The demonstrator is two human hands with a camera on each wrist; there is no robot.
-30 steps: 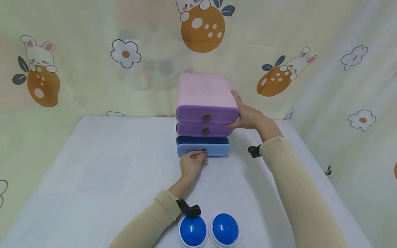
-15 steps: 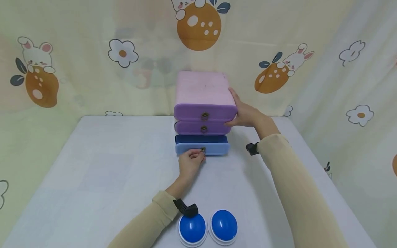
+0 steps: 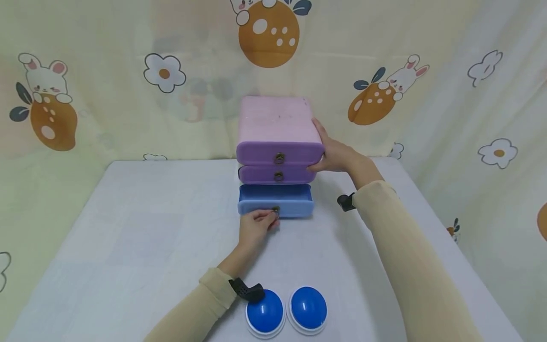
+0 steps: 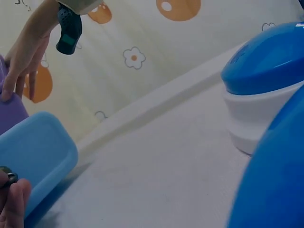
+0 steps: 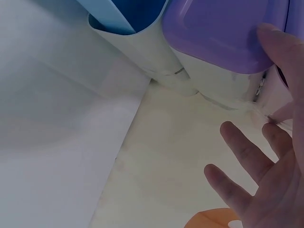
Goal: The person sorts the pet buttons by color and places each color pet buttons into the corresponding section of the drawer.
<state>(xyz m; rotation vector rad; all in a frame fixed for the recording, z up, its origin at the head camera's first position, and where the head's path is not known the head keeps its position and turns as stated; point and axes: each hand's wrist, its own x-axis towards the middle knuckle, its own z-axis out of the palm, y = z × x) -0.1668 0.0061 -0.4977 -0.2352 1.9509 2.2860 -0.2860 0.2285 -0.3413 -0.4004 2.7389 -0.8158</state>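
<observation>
Your left hand [image 3: 255,230] pinches the ring [image 3: 276,212] on the front of the blue drawer [image 3: 295,209], thumb and fingertips closed on it. That drawer is the lowest of the chest [image 3: 275,118] and stands partly out, so that its darker blue inside shows from above. The left wrist view shows your fingertips at the ring too, cut off by the edge of the picture.

Your right hand [image 3: 336,154] rests on the chest's right side, higher up. Its thumb lies on the front of the middle drawer [image 3: 258,175], near the right end; in the right wrist view the other fingers are spread, two of them reaching out straight and clear of the chest. Above that sits the top drawer [image 3: 256,154], also purple, under a pink top. Both purple drawers carry a ring of their own at the middle.

The chest stands at the far side of the white table [image 3: 149,237], in front of a printed curtain [image 3: 209,42]. Nearer you, two blue buttons with white bases, the left button [image 3: 266,317] and the right button [image 3: 308,308], stand side by side. Your left wrist camera [image 3: 249,290] overlaps the left one from above.
</observation>
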